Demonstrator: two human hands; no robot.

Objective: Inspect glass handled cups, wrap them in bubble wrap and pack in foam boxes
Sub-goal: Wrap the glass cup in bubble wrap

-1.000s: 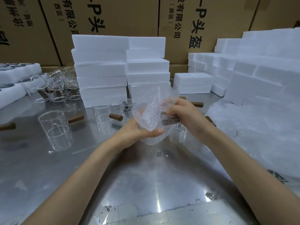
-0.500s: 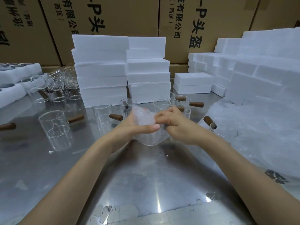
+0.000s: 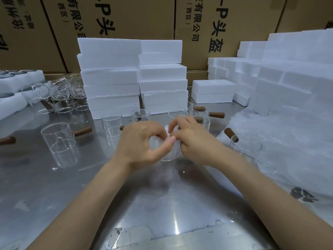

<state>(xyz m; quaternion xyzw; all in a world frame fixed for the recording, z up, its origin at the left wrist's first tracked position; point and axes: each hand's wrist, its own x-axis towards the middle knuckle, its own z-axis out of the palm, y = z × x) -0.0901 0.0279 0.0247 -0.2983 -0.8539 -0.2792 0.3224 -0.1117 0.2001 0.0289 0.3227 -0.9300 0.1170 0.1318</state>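
A glass cup wrapped in bubble wrap (image 3: 169, 152) stands on the steel table (image 3: 126, 195) between my hands. My left hand (image 3: 142, 143) curls round its left side, thumb and fingers meeting over the top. My right hand (image 3: 191, 139) pinches the wrap at the cup's top from the right. The cup's handle is hidden. Bare glass cups with brown wooden handles stand around: one at the left (image 3: 58, 139), one behind my left hand (image 3: 111, 125), one at the right (image 3: 243, 143). Closed white foam boxes (image 3: 110, 78) are stacked behind.
A pile of bubble wrap sheets (image 3: 288, 150) covers the right of the table. More foam boxes (image 3: 288, 74) are heaped at the right, a low pair (image 3: 213, 91) at centre back. Foam trays (image 3: 16, 83) and more glass cups (image 3: 59, 94) sit far left. Cardboard cartons (image 3: 126, 18) form the back wall.
The loose bubble wrap that stood up above the cup has been folded down and tucked in. Both hands have closed in over the cup's top, and the brown handle is no longer visible.
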